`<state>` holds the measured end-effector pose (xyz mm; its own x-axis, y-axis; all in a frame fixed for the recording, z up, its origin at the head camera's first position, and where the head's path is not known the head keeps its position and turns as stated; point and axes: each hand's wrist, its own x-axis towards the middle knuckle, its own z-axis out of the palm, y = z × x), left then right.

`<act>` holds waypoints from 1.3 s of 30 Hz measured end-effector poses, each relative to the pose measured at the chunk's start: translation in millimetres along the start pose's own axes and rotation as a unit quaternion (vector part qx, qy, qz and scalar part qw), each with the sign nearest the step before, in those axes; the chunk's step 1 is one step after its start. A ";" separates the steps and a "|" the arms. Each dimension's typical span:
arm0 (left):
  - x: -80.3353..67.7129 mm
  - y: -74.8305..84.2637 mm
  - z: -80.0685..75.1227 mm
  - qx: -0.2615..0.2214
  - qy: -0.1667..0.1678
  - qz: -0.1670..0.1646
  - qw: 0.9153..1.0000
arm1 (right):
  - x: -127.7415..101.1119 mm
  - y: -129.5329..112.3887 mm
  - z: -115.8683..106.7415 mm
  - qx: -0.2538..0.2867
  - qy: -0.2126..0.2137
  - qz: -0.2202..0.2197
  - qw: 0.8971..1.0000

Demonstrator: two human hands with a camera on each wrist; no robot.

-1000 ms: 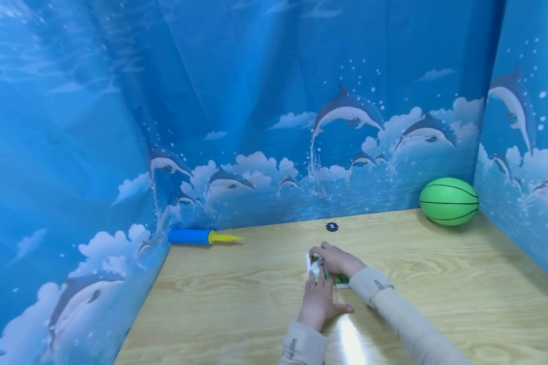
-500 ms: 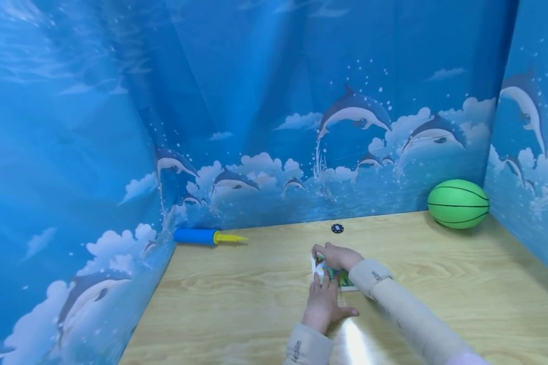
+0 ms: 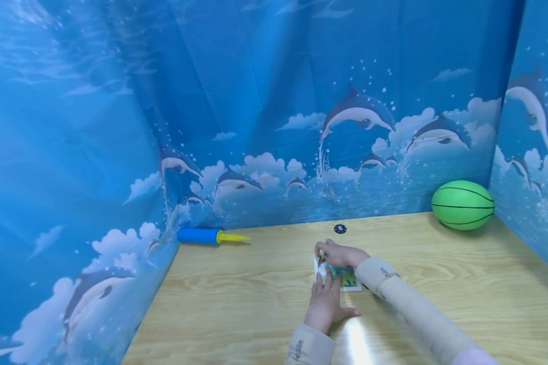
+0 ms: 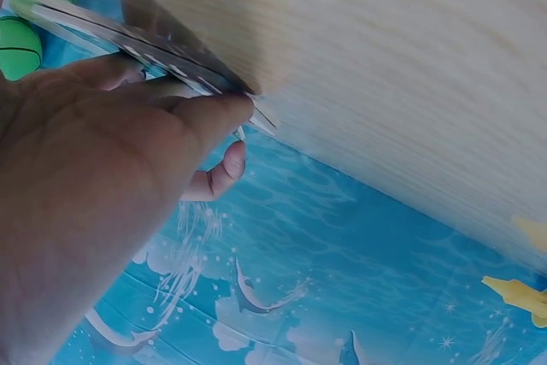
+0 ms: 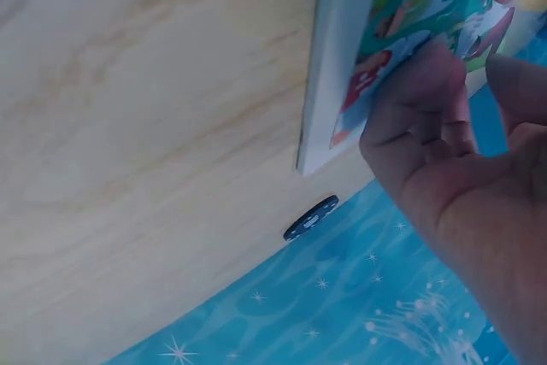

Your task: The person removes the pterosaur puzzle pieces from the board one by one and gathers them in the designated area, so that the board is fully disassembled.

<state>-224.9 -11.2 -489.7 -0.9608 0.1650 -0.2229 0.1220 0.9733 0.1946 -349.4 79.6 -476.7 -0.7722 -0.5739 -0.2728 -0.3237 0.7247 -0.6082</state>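
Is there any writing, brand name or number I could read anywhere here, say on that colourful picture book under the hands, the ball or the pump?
None can be read.
Thin colourful picture book: only cartoon pictures show; any print is too blurred.
Green rubber ball: black lines only.
Blue and yellow hand pump: no label visible.
Small dark round disc: too small to tell.

A thin picture book lies flat on the wooden table, near the middle of it and toward the near side. Its cover is printed in bright green, blue, red and white cartoon pictures, and its page edges are white. The left edge shows a stack of stiff white pages, slightly fanned in the left wrist view.
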 end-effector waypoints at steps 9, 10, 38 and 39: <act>3.3 4.6 -3.6 -0.010 -0.016 -0.004 1.000 | -5.4 15.6 -3.2 0.021 0.038 -0.039 0.998; 3.5 4.7 -3.8 -0.010 -0.016 -0.003 1.000 | -5.7 16.5 -2.9 0.026 0.043 -0.034 0.998; -1.7 -4.0 3.6 -0.059 0.017 0.021 0.998 | -26.5 45.6 -4.4 0.177 0.136 -0.012 0.975; -1.7 -4.2 4.2 -0.060 0.019 0.021 0.998 | -29.8 49.7 -7.8 0.180 0.140 -0.006 0.974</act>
<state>-222.7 -15.0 -494.1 -0.9645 0.1963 -0.1765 0.1333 0.9393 0.3162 -346.8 135.7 -493.0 -0.9048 -0.4181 -0.0807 -0.1599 0.5092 -0.8457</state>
